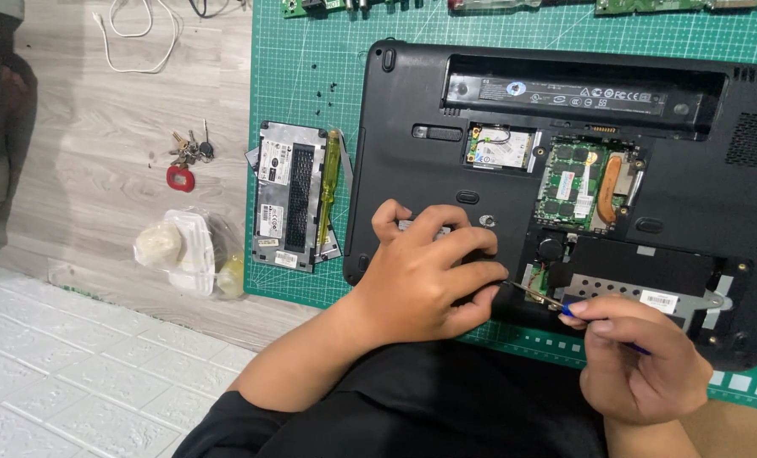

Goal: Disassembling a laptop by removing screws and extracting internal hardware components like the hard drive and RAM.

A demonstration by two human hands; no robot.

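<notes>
I see the laptop lying bottom-up on the green mat, its covers off so the inner boards show. My left hand rests on the laptop's near left part, palm down, fingers curled and pressed together against the black shell, fingertips close to the edge of the open bay. My right hand sits at the laptop's near edge, right of the left hand, thumb and forefinger pinched on a blue-handled tool. Its thin shaft reaches left and ends just beside the left fingertips, at the near left corner of the drive bay. I cannot tell whether the tip touches a screw.

In that bay, right of the tool tip, lies the metal drive caddy. Farther up the laptop are the green memory board and, left of it, a small wireless card. The long battery slot runs along the laptop's far edge.

Left of the laptop, on the mat, lie the removed cover plates, with a yellow screwdriver on top of them. A few tiny black screws are scattered beyond the plates. Farther left, off the mat, a bunch of keys and a clear plastic bag lie on the wood surface, and a white cable lies beyond them.
</notes>
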